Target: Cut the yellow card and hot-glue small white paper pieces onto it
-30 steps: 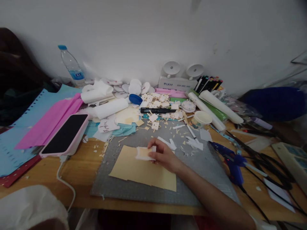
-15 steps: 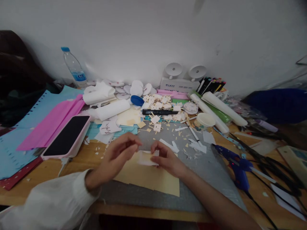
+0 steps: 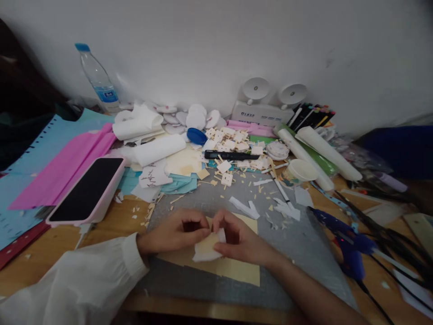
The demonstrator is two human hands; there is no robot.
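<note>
Near the front edge of the worktop (image 3: 118, 227), our right hand (image 3: 242, 243) pinched a white-edged cream piece (image 3: 207, 249); our left hand (image 3: 172, 233) curled beside it (gripping or not, we couldn't tell).

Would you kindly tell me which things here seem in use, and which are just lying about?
Seemingly in use:
- small pale piece, held in the right hand
- tan sheet beneath
- grey mat

Apparently lying about:
- phone
- water bottle
- black pen

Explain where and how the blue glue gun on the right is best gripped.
Probably by the handle, coming from the near side: the glue gun lies with its handle slanting that way, the cord trailing from its end, while the nozzle points away, leftward.
</note>
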